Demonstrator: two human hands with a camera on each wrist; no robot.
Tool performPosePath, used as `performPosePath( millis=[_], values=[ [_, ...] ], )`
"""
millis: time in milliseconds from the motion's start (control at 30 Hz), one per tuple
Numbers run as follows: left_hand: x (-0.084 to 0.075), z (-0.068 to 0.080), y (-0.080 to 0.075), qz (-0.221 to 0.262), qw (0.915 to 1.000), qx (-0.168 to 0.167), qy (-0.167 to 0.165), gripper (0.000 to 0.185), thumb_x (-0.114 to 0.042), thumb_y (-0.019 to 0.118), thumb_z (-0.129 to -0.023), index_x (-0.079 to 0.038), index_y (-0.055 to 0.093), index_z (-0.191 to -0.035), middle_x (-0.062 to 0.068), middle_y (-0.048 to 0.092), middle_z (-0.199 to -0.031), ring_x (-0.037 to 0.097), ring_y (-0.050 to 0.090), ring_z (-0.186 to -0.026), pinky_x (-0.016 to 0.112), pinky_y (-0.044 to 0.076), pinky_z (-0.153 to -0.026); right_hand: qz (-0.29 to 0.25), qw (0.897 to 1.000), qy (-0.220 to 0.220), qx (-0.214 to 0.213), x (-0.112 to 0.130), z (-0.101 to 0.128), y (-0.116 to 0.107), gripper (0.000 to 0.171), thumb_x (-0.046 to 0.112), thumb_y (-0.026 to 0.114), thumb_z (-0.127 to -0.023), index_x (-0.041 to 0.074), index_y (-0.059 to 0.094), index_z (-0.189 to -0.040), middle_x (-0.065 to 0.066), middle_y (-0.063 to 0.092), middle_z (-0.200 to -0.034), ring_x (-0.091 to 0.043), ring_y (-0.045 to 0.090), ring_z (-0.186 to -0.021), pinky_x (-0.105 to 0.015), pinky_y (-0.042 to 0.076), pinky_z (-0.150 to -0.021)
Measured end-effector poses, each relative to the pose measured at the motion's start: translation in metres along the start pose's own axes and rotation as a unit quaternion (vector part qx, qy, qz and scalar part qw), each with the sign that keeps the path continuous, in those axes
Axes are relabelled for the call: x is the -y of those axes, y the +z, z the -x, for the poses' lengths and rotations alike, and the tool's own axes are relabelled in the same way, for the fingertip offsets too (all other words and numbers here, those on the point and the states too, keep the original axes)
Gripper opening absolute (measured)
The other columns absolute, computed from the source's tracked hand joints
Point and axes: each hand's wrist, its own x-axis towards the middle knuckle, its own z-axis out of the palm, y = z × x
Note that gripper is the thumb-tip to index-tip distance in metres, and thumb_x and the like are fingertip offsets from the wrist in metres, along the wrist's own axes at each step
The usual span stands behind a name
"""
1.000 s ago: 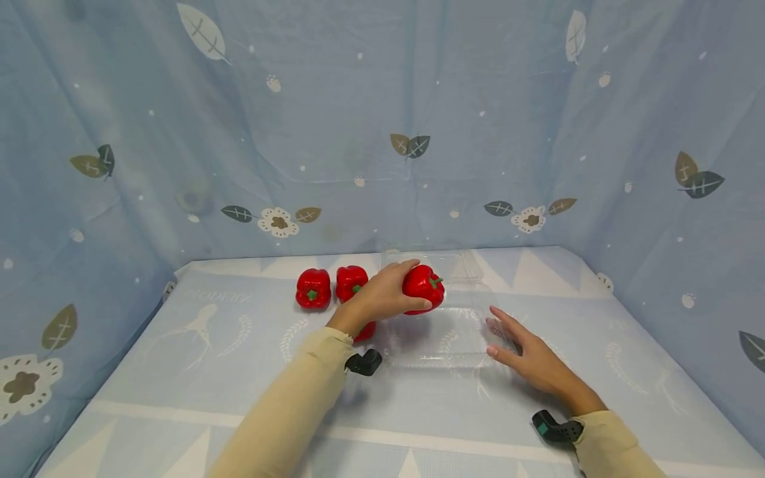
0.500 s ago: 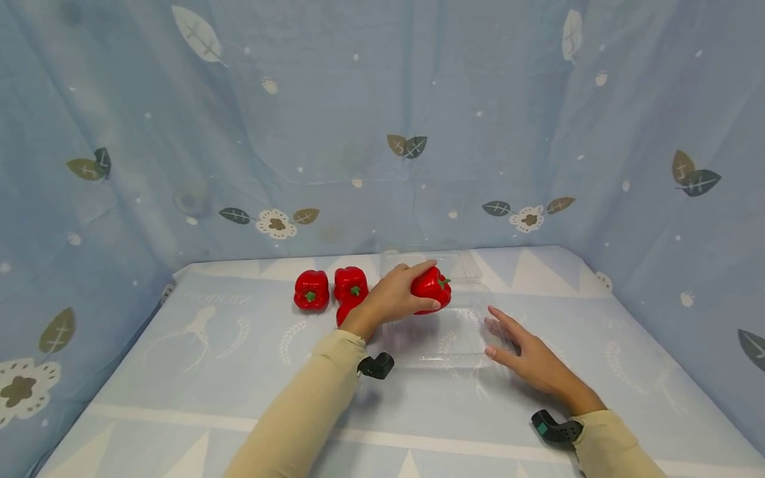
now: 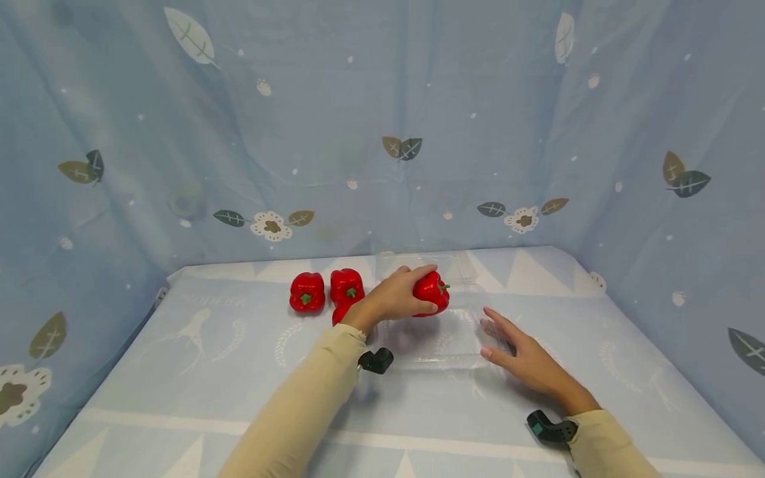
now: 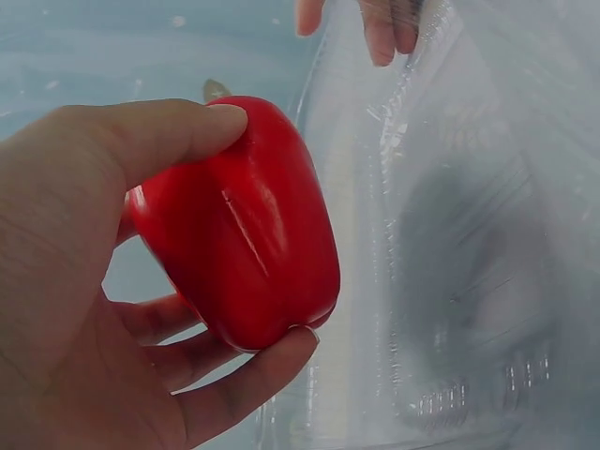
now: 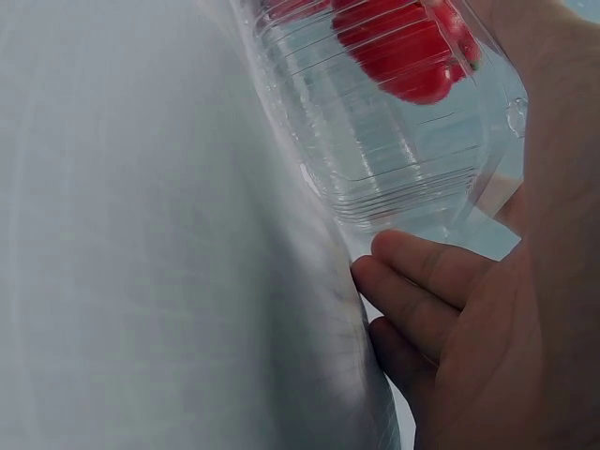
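Observation:
My left hand (image 3: 409, 295) grips a red bell pepper (image 3: 433, 291) from the side, thumb and fingers curled round it, just above the far left part of a clear plastic clamshell box (image 3: 448, 342). The left wrist view shows the pepper (image 4: 244, 225) in my palm, with the empty box (image 4: 459, 244) to its right. My right hand (image 3: 518, 350) lies flat on the table with straight fingers against the box's right edge. In the right wrist view these fingers (image 5: 427, 277) touch the box wall (image 5: 384, 159), and the pepper (image 5: 403, 42) shows red through it.
Two more red peppers (image 3: 307, 292) (image 3: 346, 284) stand side by side at the back left, and a third (image 3: 339, 312) is mostly hidden behind my left wrist. Blue patterned cloth covers the table (image 3: 179, 372) and hangs as walls on three sides.
My left hand has carried the pepper a little to the right, further over the box. The right hand has stayed at the box's edge.

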Motion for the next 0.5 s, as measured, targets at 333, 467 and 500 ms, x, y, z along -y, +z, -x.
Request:
performPosePath(
  millis=[333,467,500],
  values=[
    [-0.006,-0.004,0.009,-0.001,1.0000,0.006,0.007,0.076,-0.035,0.072,-0.081,-0.038,0.034,-0.146,0.004,0.049,-0.124,0.020,0.051,-0.108,0.034,0.054,-0.078,0.003,1.000,0.007,0.002,0.003,-0.001,0.001,0.075,0.045,0.064,-0.088,0.040,0.020,-0.149,-0.006,0.044,-0.145,-0.031,0.035,-0.136,-0.066,0.024,-0.103],
    [-0.009,-0.005,0.012,-0.005,0.9998,0.015,0.008,0.076,-0.036,0.073,-0.081,-0.039,0.033,-0.147,0.004,0.049,-0.125,0.020,0.050,-0.109,0.033,0.054,-0.077,0.004,1.000,0.008,0.003,0.003,-0.001,0.000,0.076,0.045,0.064,-0.088,0.037,0.021,-0.150,-0.006,0.044,-0.145,-0.031,0.037,-0.135,-0.066,0.025,-0.103],
    [-0.009,-0.005,0.013,-0.004,0.9998,0.019,0.008,0.076,-0.036,0.073,-0.081,-0.039,0.033,-0.146,0.004,0.048,-0.125,0.020,0.050,-0.110,0.032,0.054,-0.077,0.005,1.000,0.009,0.003,0.003,-0.001,0.000,0.076,0.045,0.064,-0.088,0.037,0.021,-0.150,-0.006,0.044,-0.145,-0.031,0.037,-0.135,-0.066,0.025,-0.103]
  ],
)
